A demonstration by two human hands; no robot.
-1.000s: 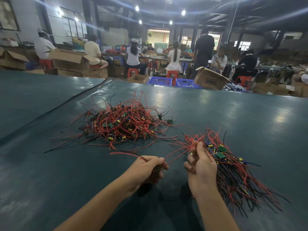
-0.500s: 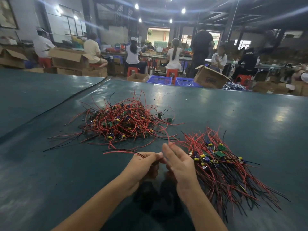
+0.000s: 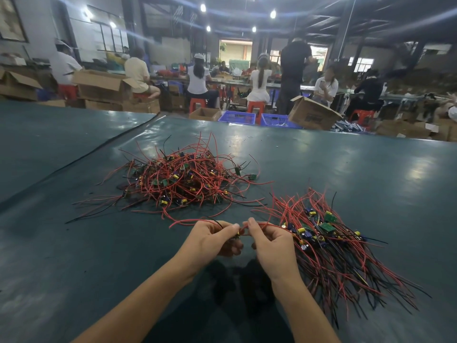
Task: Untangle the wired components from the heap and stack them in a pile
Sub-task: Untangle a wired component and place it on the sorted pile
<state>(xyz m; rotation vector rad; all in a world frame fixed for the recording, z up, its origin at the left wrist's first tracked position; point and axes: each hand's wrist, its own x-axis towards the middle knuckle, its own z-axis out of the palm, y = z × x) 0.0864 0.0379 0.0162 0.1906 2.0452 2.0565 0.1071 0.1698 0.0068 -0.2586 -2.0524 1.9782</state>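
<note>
At six o'clock on the bench (image 3: 74, 256), left hand (image 3: 212, 237) and right hand (image 3: 269, 243) each pinch one component (image 3: 237, 235) by its red wires. Heap (image 3: 183, 179), at eleven, lies tangled and large; pile (image 3: 329, 238), at three, holds many. Roughly half looks done.

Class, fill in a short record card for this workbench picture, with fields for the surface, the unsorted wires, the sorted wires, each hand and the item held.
Surface: dark green table
Unsorted: heap of tangled red and black wired parts, beyond the hands
Sorted: pile, wires roughly aligned, nearer and to the right
Left: left hand pinches the wired component
Right: right hand pinches that component's red wire
Item held: one wired component, between both hands
</note>
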